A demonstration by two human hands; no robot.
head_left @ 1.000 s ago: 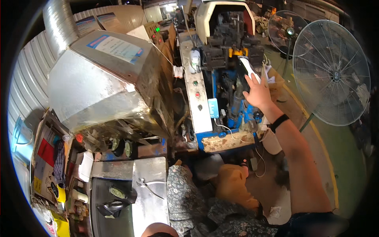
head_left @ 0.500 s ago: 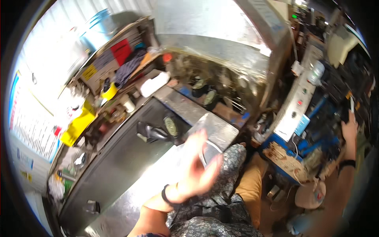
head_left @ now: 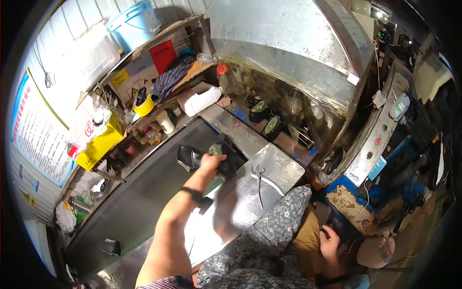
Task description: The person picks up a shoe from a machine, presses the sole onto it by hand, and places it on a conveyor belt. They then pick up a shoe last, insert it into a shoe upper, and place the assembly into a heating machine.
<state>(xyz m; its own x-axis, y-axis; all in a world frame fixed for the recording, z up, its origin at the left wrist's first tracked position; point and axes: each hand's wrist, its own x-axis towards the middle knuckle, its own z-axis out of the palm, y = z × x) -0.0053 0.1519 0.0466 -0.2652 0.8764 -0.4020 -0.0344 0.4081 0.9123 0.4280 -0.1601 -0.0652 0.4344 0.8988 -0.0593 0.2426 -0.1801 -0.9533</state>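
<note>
My left hand [head_left: 211, 163] reaches over the dark conveyor belt [head_left: 144, 207], its fingers closed on the pale green top of a black shoe [head_left: 228, 166]. Against it on the belt lies another black shoe [head_left: 186, 158], tipped on its side. Nearer me, a pair of pliers [head_left: 260, 178] with long spread handles rests on a metal plate [head_left: 284, 164]. Low beside my thigh, my right hand [head_left: 329, 243] hangs with loosely curled fingers apart and nothing visible in it.
Two black shoes [head_left: 266, 118] with green tops stand beyond the belt, under a metal hood [head_left: 284, 53]. A small black piece [head_left: 111, 247] lies on the belt's near left. To the right are a control panel [head_left: 368, 154] and a dark cluttered rack. Shelves line the left.
My left hand has moved forward and closed on the black shoe. My right hand has come back from the right-hand rack to my side. The view has shifted slightly.
</note>
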